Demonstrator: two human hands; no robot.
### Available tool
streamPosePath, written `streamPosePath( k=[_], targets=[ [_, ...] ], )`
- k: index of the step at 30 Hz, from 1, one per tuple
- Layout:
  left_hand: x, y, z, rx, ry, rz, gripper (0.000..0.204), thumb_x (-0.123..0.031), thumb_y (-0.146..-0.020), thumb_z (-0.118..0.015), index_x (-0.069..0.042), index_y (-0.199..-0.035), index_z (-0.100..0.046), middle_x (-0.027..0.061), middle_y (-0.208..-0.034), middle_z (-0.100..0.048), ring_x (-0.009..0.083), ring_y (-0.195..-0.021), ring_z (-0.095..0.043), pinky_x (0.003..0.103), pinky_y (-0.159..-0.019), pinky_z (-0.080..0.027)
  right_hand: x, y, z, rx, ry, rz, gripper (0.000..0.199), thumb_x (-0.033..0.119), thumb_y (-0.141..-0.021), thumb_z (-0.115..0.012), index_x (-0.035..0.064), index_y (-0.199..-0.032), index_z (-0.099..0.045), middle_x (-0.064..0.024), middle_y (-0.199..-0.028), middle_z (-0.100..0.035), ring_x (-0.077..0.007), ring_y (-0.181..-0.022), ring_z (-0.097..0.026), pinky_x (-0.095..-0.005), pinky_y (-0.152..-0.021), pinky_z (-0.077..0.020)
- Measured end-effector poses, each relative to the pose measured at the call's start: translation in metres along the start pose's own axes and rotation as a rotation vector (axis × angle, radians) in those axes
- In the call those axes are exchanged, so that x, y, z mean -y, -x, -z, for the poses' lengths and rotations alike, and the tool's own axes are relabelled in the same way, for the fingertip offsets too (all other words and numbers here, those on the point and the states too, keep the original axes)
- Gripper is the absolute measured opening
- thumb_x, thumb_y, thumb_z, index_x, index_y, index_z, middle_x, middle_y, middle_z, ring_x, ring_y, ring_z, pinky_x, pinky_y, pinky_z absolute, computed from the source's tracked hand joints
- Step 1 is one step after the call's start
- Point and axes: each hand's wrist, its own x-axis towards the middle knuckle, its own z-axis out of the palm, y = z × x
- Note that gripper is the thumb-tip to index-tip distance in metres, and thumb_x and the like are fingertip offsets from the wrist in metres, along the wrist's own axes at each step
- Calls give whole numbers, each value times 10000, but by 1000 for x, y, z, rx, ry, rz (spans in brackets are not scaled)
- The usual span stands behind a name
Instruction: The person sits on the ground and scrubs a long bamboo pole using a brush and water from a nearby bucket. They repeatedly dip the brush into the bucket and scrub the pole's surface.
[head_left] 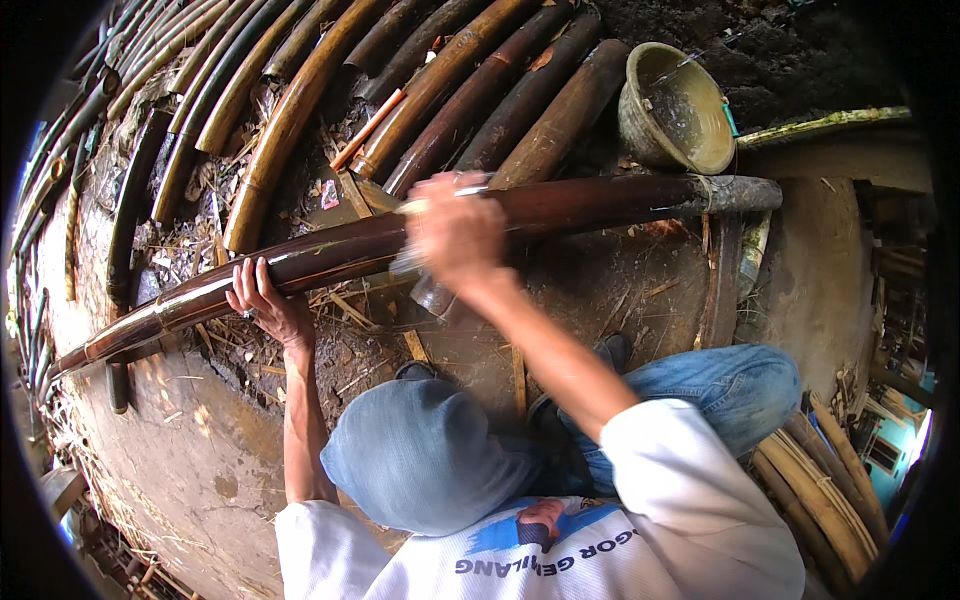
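A long, dark brown bamboo pole [590, 207] lies across in front of me, wet and glossy, tapering toward the far left. My left hand [268, 303] is closed over its near side, fingers laid across the top, steadying the left half. On the middle of the pole, my right hand [458, 228] is blurred by motion. Its fingers are closed round something pale that sticks out to the left, too smeared to name. The pole's right end is a pale grey tip [745, 194], just below a round basin.
That basin [632, 110] holds murky water. Rows of bamboo poles [300, 125] lie beyond the pole, with an orange stick [368, 130] among them. Chips and scraps litter the ground. Split bamboo strips [815, 490] are stacked at the lower right, beside my bent knee [715, 395].
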Motion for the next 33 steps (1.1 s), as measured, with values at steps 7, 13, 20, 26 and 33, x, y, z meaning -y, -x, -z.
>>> streamPosePath(
  k=[7,13,20,26,33],
  targets=[
    [-4,-6,7,66,36,-26,940,-31,-728,-849,-147,-1561,-429,86,-1569,-454,319,-1527,-397,604,-1294,-197,-44,-87,2,85,-539,191,324,243,-1053,-551,57,-1085,-814,-180,-1022,-799,-323,-899,-780,-439,-837,-633],
    [-9,-17,8,88,18,-78,910,-44,-735,-841,-120,-1548,-439,111,-1550,-473,338,-1512,-412,596,-1295,-190,-387,-159,190,-354,56,-724,686,634,-1018,-532,0,-1106,-780,-167,-945,-760,-294,-890,-688,-456,-862,-532],
    [-13,-22,6,162,26,-67,855,-45,-775,-805,-93,-1537,-420,143,-1561,-462,359,-1521,-388,617,-1290,-195,-588,-144,122,285,622,-573,750,585,-1006,-591,24,-1504,-557,-342,-1396,-630,-473,-1412,-544,-538,-1184,-411],
    [-6,-24,38,256,-45,-87,796,-86,-827,-786,-81,-1533,-418,144,-1542,-470,368,-1514,-396,617,-1286,-204,-519,-130,104,339,-269,-715,558,432,-997,-694,70,-1419,-654,-173,-1396,-675,-305,-1337,-609,-467,-1109,-463],
    [-1,-20,43,269,-17,-50,866,-114,-785,-832,-89,-1542,-412,141,-1536,-468,365,-1514,-394,611,-1297,-175,-230,-132,148,317,-897,-250,301,322,-1061,-644,64,-1160,-763,-79,-1067,-767,-207,-1076,-736,-413,-885,-608]
  ],
)
